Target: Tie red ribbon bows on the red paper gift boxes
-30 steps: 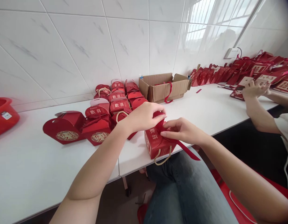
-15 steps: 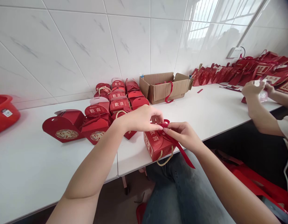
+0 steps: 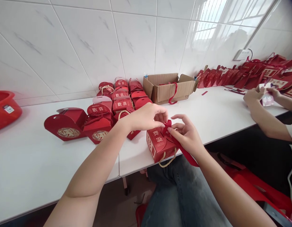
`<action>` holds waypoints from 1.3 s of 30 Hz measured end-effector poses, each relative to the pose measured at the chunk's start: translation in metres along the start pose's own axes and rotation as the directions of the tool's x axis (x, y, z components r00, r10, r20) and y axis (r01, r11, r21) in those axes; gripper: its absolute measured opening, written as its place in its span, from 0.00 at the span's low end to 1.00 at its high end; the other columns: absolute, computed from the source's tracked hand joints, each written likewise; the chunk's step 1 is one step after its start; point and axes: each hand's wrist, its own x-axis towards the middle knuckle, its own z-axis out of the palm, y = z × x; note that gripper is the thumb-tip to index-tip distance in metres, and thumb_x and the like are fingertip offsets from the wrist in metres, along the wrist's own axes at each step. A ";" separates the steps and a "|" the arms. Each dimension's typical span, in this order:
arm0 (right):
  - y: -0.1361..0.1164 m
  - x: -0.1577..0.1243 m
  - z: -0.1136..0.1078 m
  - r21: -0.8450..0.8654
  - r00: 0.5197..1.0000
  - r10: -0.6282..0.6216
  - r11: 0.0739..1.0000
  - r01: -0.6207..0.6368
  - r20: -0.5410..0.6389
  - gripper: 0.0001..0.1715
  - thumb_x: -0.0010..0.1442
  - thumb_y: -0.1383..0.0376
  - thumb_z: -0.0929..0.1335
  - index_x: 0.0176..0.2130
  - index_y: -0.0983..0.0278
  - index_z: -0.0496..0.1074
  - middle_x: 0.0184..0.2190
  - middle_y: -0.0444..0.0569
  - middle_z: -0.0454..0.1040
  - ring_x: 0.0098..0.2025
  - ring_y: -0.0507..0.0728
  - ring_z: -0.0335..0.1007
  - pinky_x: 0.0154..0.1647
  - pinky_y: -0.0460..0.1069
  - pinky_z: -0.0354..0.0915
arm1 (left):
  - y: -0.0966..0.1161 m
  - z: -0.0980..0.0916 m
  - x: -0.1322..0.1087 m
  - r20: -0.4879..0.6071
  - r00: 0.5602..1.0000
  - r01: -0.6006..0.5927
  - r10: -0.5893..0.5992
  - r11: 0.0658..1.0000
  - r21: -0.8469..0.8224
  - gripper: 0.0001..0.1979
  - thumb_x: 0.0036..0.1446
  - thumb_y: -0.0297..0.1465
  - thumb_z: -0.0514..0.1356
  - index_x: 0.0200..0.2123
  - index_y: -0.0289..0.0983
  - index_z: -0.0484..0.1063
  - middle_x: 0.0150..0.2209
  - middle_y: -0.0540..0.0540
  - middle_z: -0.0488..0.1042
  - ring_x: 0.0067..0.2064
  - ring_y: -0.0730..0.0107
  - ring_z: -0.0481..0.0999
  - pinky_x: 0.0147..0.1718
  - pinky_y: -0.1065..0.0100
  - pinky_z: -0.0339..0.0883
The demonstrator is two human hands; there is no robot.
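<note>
A red gift box [image 3: 157, 143] with gold lettering and a twisted rope handle [image 3: 168, 162] sits at the table's front edge, its handle hanging over. On top of the box is a red ribbon [image 3: 167, 126], looped, with a long tail [image 3: 189, 157] trailing off toward my lap. My left hand [image 3: 151, 116] pinches the ribbon from the left, thumb against the fingers. From the right, my right hand [image 3: 186, 132] holds the ribbon between thumb and curled fingers, with the index finger lifted. The exact crossing of the ribbon is partly hidden by my fingertips.
Several finished-looking red boxes [image 3: 122, 104] stand grouped on the left of the white table [image 3: 23, 164]. Behind is an open cardboard box [image 3: 170, 93] with ribbon over its rim. A red basin [image 3: 6, 110] is far left. At right, another person's hands [image 3: 254, 96] work beside piled red bags [image 3: 261, 74].
The ribbon loop is now bunched tighter between my fingers. My right index finger has lifted away. The other person's hands have shifted slightly.
</note>
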 end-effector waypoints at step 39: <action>0.007 0.004 -0.007 0.043 0.984 -0.003 0.999 -0.005 0.176 0.16 0.60 0.54 0.65 0.30 0.61 0.75 0.58 0.48 0.62 0.62 0.61 0.54 0.60 0.53 0.54 | -0.005 0.018 0.005 0.092 0.996 -0.014 0.002 0.991 0.135 0.10 0.53 0.25 0.54 0.40 0.39 0.64 0.35 0.48 0.71 0.34 0.70 0.69 0.31 0.69 0.59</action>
